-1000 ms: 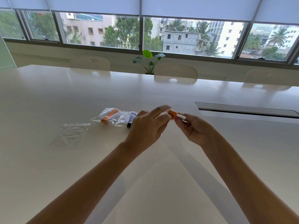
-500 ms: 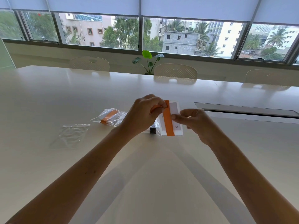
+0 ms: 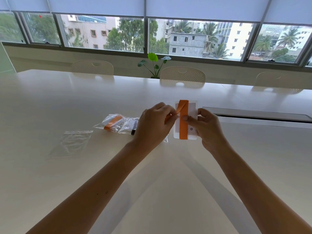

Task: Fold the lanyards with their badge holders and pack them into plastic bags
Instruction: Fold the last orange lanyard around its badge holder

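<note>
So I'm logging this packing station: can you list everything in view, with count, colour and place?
clear badge holder with white card: one, held upright above table, centre
orange fabric lanyard: one, wrapped lengthwise over holder
filled clear plastic bags: at least two overlapping, one showing orange, left of hands
empty clear plastic bag: one, flat, far left
white table: one
white perforated chairs: three, far side
green potted plant: one, by window
left hand: pinches lanyard
right hand: grips holder, thumb on lanyard
</note>
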A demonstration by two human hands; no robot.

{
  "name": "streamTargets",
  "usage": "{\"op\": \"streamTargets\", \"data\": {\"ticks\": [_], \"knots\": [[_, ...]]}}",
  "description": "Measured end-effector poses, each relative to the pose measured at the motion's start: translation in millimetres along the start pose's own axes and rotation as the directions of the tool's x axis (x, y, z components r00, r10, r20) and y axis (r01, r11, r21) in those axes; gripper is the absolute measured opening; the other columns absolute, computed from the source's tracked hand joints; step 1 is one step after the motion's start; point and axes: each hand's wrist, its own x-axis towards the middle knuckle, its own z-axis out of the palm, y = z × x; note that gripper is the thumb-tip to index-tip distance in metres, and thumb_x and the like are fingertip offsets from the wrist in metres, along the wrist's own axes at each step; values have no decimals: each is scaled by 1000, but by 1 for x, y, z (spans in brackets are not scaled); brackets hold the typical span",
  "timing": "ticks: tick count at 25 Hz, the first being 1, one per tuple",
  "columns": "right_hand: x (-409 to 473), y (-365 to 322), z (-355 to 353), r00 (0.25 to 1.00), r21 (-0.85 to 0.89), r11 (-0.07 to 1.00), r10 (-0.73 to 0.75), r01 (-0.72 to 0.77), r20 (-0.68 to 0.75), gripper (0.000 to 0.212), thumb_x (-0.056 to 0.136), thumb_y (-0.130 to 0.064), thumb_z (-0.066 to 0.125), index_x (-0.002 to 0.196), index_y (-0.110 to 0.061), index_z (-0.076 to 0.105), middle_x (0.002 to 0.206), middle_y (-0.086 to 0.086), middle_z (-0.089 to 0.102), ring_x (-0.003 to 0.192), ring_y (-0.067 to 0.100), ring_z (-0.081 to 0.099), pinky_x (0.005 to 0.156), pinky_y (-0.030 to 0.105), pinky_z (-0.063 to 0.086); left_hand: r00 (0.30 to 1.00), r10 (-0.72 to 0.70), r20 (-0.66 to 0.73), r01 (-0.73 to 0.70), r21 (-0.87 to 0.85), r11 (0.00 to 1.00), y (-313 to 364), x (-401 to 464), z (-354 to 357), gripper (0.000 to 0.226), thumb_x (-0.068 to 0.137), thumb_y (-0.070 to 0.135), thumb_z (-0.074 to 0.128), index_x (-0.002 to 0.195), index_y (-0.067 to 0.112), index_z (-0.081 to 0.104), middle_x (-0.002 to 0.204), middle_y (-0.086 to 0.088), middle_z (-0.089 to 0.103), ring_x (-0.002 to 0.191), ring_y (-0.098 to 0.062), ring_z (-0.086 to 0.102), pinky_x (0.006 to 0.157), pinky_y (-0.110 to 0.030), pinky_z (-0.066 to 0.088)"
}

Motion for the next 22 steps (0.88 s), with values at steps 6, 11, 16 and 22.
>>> {"op": "streamTargets", "data": {"ticks": [6, 11, 16, 22], "knots": [[3, 3, -4, 996, 171, 982, 88, -85, -12, 12, 79, -4, 69, 83, -11, 60, 81, 3, 68, 70, 18, 69, 61, 33, 58, 997, 79, 9, -79, 147, 986, 13, -22, 10, 6, 87, 15, 65, 90, 10, 64, 86, -5, 63, 70, -22, 63, 63, -36, 54], [0, 6, -1, 985, 270, 947, 163, -172, 58, 8, 83, 2, 62, 83, -5, 58, 72, 7, 66, 59, 15, 68, 51, 28, 56, 985, 148, 88, -158, 116, 981, 8, -37, 21, 14, 92, 22, 58, 93, 9, 64, 90, -4, 62, 76, -21, 60, 66, -30, 53], [0, 10, 0, 981, 228, 954, 189, -195, 51, 6, 84, -2, 63, 87, -5, 59, 80, 10, 64, 65, 18, 68, 53, 31, 58, 988, 80, 135, -73, -57, 996, -1, -39, 21, 18, 88, 23, 66, 99, 10, 66, 97, -3, 62, 84, -19, 59, 72, -27, 52], [-1, 15, 4, 966, 264, 931, 222, -251, 136, 5, 88, -7, 60, 93, -5, 59, 82, 10, 66, 61, 15, 70, 49, 30, 55, 976, 138, 171, -132, -46, 990, -6, -44, 21, 13, 88, 14, 64, 98, 7, 67, 106, -8, 61, 90, -24, 62, 78, -36, 55]]}}
